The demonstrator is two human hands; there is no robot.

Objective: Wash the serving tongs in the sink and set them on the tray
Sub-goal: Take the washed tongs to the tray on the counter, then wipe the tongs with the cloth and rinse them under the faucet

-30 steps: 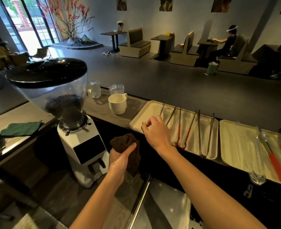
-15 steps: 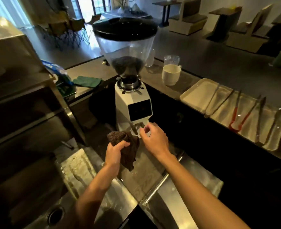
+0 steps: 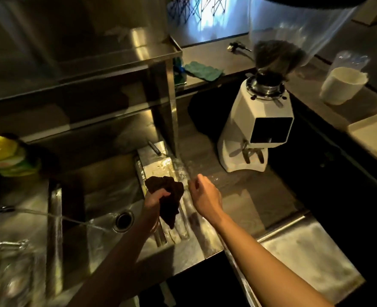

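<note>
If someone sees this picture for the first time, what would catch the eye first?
The two hands in the middle: the left hand grips a dark cloth over the right edge of the sink, the right hand hangs empty beside it. Behind them, a white coffee grinder stands on the counter.

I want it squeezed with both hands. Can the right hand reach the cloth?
Probably yes. The right hand looks empty and hovers close beside the cloth, which the left hand grips; nothing lies between them.
</note>
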